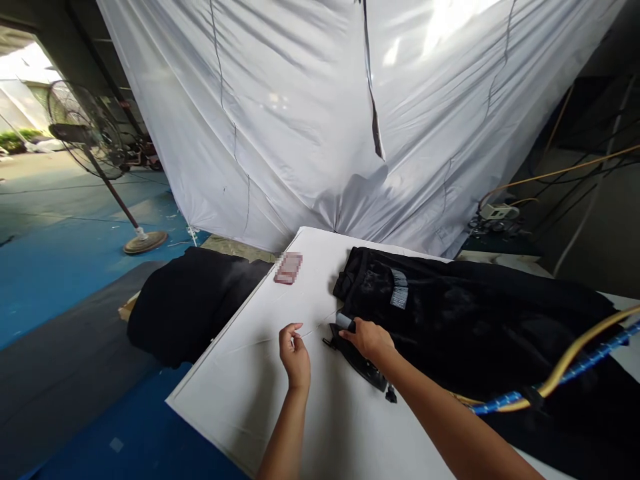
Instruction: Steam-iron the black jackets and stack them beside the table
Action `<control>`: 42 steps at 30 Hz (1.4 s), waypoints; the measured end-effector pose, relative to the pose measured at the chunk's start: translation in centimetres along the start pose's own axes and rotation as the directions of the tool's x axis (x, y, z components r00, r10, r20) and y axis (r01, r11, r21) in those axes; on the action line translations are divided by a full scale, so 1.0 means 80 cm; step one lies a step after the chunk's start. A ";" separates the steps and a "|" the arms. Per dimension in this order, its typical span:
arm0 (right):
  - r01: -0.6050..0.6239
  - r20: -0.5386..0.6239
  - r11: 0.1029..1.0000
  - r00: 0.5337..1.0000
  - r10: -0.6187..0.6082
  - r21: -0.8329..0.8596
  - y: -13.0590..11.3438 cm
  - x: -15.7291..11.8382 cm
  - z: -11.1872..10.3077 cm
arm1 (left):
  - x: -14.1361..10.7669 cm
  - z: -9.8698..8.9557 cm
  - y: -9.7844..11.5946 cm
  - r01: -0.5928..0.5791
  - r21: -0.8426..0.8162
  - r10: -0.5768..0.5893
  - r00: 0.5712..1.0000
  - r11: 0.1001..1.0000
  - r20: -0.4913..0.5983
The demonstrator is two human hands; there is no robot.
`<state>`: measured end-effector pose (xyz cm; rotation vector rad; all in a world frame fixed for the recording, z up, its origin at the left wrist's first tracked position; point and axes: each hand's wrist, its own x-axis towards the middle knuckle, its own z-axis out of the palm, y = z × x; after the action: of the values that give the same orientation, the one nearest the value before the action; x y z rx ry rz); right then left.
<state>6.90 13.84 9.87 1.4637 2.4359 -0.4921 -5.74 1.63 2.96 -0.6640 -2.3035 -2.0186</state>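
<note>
One black heap (185, 307) sits past the counter's (215, 393) left edge, probably out of the way, and one red card (289, 268) lies on top of the counter. Left grip (295, 357) hangs half-curled, looks empty; right grip (369, 339) clasps one iron (356, 361), likely for control, beside one spread black garment (450, 303).
</note>
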 end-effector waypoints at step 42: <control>-0.221 0.022 0.973 0.975 0.220 0.062 0.048 -0.028 -0.010 | -0.009 0.003 -0.006 0.011 0.084 -0.024 0.988 0.996 0.150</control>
<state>11.26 14.07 10.87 1.7241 2.2284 -0.5351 -5.14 1.58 2.25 -0.8206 -2.4684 -1.9299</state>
